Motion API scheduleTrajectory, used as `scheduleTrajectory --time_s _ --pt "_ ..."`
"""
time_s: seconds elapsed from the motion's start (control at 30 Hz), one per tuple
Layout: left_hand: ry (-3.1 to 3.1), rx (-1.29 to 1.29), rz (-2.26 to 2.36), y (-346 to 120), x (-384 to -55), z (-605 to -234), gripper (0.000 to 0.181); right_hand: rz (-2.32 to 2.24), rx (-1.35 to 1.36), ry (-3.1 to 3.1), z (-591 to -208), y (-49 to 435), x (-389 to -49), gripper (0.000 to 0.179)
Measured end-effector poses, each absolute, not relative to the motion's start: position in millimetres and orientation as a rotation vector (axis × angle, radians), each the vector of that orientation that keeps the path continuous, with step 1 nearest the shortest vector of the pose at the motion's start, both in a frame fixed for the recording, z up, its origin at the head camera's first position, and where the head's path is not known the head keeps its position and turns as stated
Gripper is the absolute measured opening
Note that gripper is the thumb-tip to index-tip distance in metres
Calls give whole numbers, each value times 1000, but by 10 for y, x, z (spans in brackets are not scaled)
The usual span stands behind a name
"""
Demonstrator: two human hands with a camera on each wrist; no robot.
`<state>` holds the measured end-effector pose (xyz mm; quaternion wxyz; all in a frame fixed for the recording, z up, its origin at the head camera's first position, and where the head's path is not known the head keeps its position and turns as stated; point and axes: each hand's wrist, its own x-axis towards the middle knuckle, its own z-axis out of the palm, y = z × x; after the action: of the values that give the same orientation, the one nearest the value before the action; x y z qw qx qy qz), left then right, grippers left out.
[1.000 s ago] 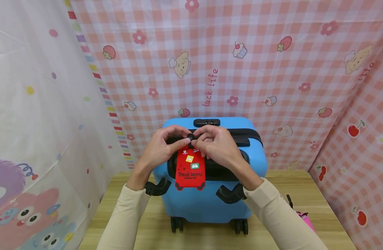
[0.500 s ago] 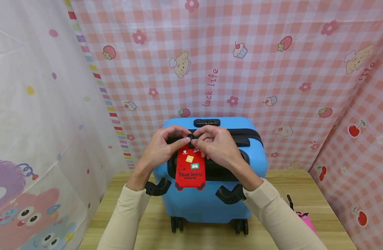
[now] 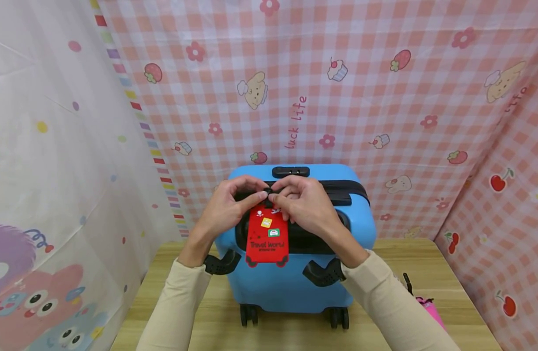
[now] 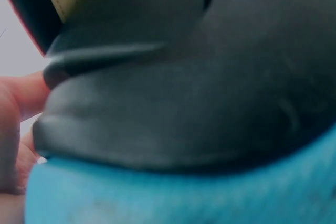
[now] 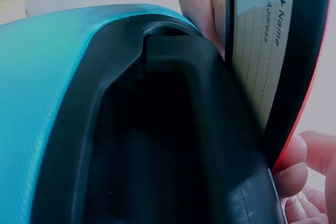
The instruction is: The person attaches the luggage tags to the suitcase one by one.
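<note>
A red luggage tag (image 3: 267, 239) shaped like a little suitcase hangs by a short black strap (image 3: 269, 191) in front of the blue suitcase (image 3: 290, 287). My left hand (image 3: 225, 204) pinches the strap between thumb and forefinger. From the other side my right hand (image 3: 307, 204) pinches it too, thumb tips almost meeting. Behind the hands lies the suitcase's black carry handle (image 3: 339, 197), partly covered. The right wrist view shows the tag's back with a name and address card (image 5: 262, 51), and right-hand fingers (image 5: 294, 166) at its red edge. How the strap is fastened is hidden by the fingers.
The suitcase stands upright on its black wheels (image 3: 339, 318) on a wooden tabletop (image 3: 181, 312). On its top is a black combination lock (image 3: 290, 172). A pink item (image 3: 431, 309) lies at the right, partly behind the right sleeve. Patterned cloth (image 3: 321, 97) hangs behind and at both sides.
Hands, tag and suitcase stay almost in place. The left thumb has shifted very slightly toward the right thumb at the strap.
</note>
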<state>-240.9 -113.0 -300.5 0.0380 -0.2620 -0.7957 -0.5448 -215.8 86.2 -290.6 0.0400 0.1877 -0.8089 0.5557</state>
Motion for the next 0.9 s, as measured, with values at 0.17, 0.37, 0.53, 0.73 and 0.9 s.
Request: scheduleTrajectory --time_s 0.17,0.37,0.53,0.73,0.9 --pt "-2447 -794 -1668 -1117 -2411 -3004 16 1702 561 -2481 -2900 857 -2152 22" --pt "-2435 -788 -1676 -1108 -2409 -2996 15 1703 562 -2471 -2894 850 -2153 21" --pt "-2430 -773 -1679 -1104 -2409 -2992 14 1702 560 -2466 -2898 843 -2160 19" --pt "-2424 -769 -1672 -1097 -2415 -2995 14 1704 560 -2457 -2904 839 -2166 19" --pt "-2416 -772 -1666 -1092 -2418 -2995 13 1699 560 -2453 -2898 837 -2160 19"
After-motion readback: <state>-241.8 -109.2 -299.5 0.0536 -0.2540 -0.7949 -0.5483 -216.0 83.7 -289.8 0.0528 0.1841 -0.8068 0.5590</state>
